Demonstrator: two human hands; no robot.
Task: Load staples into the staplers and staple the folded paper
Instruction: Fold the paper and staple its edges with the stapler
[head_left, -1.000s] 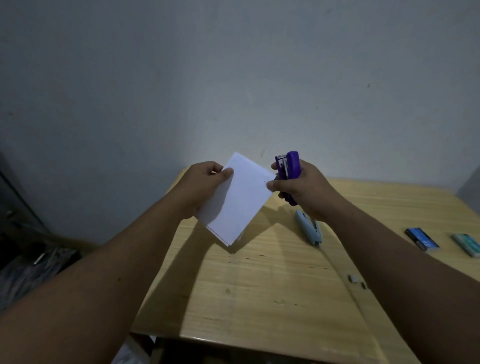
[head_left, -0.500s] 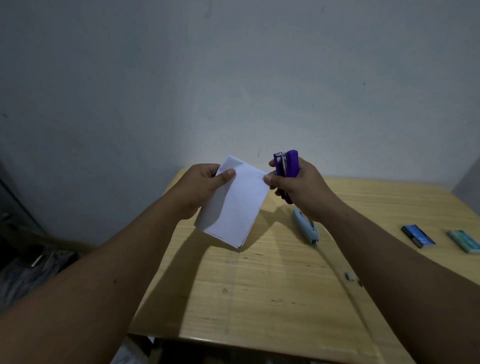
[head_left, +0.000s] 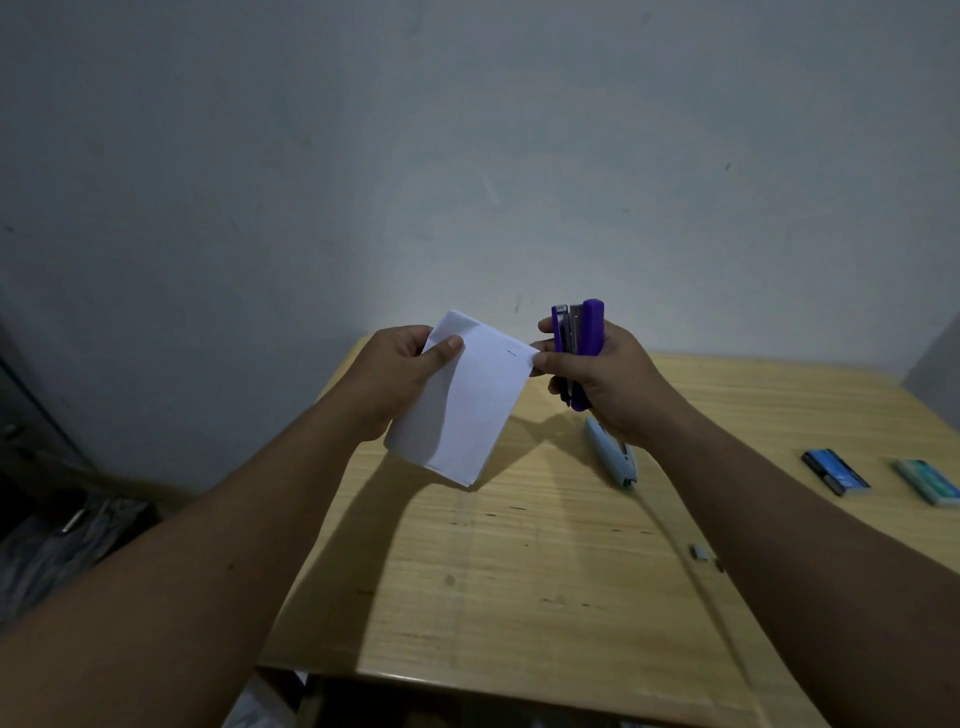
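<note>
My left hand (head_left: 400, 379) holds the white folded paper (head_left: 462, 405) by its upper left corner, above the wooden table (head_left: 519, 571). A small staple shows near the paper's upper right corner. My right hand (head_left: 608, 379) grips the purple stapler (head_left: 584, 343) upright, and its thumb and a fingertip pinch the paper's right corner. A light blue stapler (head_left: 613, 457) lies on the table just below my right hand, partly hidden by it.
A blue staple box (head_left: 835, 472) and a teal staple box (head_left: 930, 481) lie at the table's right side. A loose strip of staples (head_left: 698, 552) rests beside my right forearm. A grey wall stands behind the table. Dark clutter sits on the floor at left.
Both hands have turned the paper more upright, closer to vertical. The purple stapler has stayed beside the paper's right corner.
</note>
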